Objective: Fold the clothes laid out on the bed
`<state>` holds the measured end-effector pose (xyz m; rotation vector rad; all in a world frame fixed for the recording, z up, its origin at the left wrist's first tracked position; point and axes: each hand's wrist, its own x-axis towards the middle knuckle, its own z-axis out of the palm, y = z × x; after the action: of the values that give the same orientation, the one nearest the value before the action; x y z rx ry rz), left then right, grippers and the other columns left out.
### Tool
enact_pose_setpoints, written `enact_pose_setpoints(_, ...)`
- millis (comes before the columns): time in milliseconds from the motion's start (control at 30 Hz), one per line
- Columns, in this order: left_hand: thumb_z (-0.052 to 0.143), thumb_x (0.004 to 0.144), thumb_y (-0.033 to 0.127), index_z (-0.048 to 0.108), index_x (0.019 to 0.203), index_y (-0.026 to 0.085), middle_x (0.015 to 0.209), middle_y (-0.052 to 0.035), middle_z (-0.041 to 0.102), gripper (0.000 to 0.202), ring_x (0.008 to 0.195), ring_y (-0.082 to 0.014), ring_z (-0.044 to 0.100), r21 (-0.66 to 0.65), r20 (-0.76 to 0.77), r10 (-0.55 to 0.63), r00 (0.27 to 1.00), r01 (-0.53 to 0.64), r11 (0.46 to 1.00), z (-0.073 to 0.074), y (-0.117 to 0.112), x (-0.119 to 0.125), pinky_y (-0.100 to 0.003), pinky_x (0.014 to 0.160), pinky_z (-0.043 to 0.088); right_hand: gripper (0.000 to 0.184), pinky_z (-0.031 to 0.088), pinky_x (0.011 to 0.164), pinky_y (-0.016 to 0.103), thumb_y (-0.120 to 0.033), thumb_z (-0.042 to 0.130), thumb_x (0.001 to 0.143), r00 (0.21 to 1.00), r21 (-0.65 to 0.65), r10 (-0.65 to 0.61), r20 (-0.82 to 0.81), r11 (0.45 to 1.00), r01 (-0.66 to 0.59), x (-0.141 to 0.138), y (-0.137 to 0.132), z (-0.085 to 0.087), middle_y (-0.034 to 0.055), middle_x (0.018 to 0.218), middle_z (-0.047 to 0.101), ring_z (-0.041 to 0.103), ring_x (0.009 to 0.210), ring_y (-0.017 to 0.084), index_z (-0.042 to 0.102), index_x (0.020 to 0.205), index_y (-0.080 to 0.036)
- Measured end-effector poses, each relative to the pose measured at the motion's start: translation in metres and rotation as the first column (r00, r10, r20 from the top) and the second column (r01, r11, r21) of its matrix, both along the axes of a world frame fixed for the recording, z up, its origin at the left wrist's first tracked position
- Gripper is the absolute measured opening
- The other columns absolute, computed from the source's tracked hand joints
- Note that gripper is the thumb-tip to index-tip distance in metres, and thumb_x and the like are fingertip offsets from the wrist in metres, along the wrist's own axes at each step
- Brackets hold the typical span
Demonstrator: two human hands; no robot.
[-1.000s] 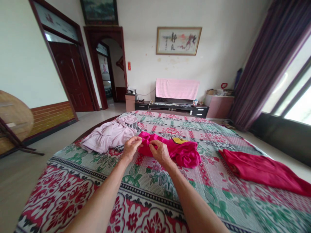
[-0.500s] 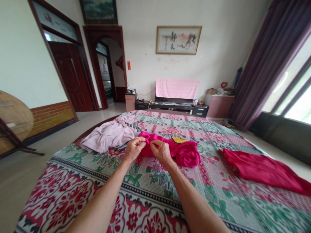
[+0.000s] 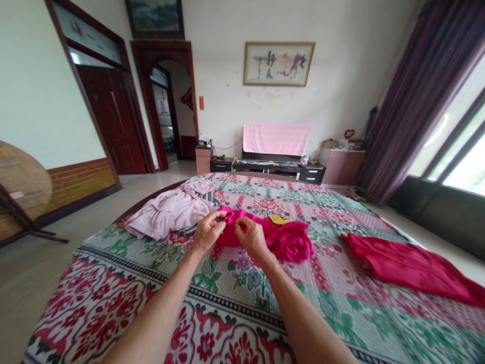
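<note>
A bright pink satiny garment [image 3: 290, 242] with a yellow patch lies bunched on the table, its right end rolled into loose folds. My left hand [image 3: 208, 231] is at its left end, thumb and fingers curled in a pinch at the cloth's edge. Just to the right, my right hand [image 3: 250, 235] pinches the same cloth between thumb and forefinger. The fingertips partly cover the fabric they grip. Left of my hands a pale pink garment [image 3: 170, 210] lies crumpled over a black-and-white patterned cloth [image 3: 189, 230].
A floral tablecloth [image 3: 235, 313] covers the table. Folded red clothing [image 3: 413, 265] lies at the right. Beyond the table stands a low cabinet [image 3: 312, 174], with a pink towel [image 3: 276, 137] draped over a screen. A round wooden tabletop [image 3: 22, 187] leans at the left.
My left hand's thumb and forefinger have parted slightly at the cloth's edge. My right hand has barely shifted, and the garments lie as before.
</note>
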<state>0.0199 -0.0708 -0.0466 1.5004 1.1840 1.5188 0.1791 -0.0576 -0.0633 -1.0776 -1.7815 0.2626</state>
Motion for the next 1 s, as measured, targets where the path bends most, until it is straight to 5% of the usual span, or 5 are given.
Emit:
enact_pose_setpoints(100,0.071,0.062,0.016,0.074,0.092,0.022,0.088,-0.0035,0.072,0.031,0.071,-0.0159,0.061,0.051,0.003,-0.047,0.999,0.046,0.998,0.005,-0.001,0.002,-0.022,0.063,0.044,0.012,0.045,0.064,0.021,-0.020,0.054,0.080,1.000,0.002,0.026,0.001,1.000,-0.026,0.000,0.000,-0.001,0.0019,0.074,0.070,0.064,0.067,0.014,0.065,0.078,-0.020)
enact_pose_setpoints(200,0.072,0.064,0.018,0.074,0.080,0.024,0.086,-0.0043,0.072,0.017,0.084,-0.0197,0.063,0.105,-0.094,-0.041,0.995,0.051,0.993,0.000,0.004,0.003,-0.023,0.070,0.046,0.012,0.045,0.064,0.021,-0.020,0.054,0.081,0.999,0.005,0.028,0.015,1.000,-0.029,-0.002,-0.001,-0.002,0.0016,0.074,0.070,0.063,0.067,0.014,0.066,0.078,-0.020)
enact_pose_setpoints(400,0.060,0.077,0.034,0.072,0.091,0.020,0.045,0.0012,0.058,0.022,0.047,-0.0160,0.055,0.028,-0.209,0.135,0.969,-0.132,0.991,-0.023,0.022,-0.018,-0.023,0.051,0.041,0.015,0.042,0.065,0.021,-0.018,0.053,0.081,0.992,0.023,0.007,0.129,1.000,-0.011,0.008,-0.001,0.009,0.0023,0.076,0.071,0.063,0.068,0.014,0.068,0.079,-0.020)
enact_pose_setpoints(667,0.055,0.080,0.038,0.067,0.095,0.021,0.050,-0.0008,0.063,0.026,0.047,-0.0182,0.057,-0.092,-0.097,0.394,0.914,-0.403,0.911,-0.051,0.038,-0.051,-0.025,0.050,0.039,0.016,0.041,0.072,0.026,-0.021,0.052,0.083,0.915,0.120,-0.226,0.334,0.973,0.197,0.083,-0.010,0.029,0.0029,0.075,0.069,0.061,0.072,0.017,0.067,0.078,-0.021)
enact_pose_setpoints(1000,0.045,0.084,0.031,0.066,0.100,0.018,0.062,-0.0029,0.067,0.029,0.066,-0.0204,0.065,-0.037,-0.246,0.518,0.819,-0.542,0.839,-0.059,0.046,-0.048,-0.028,0.066,0.048,0.019,0.040,0.095,0.042,-0.025,0.057,0.081,0.916,0.270,-0.250,0.313,0.948,0.167,0.142,-0.030,-0.011,0.0095,0.111,0.064,0.057,0.104,0.024,0.064,0.099,-0.020)
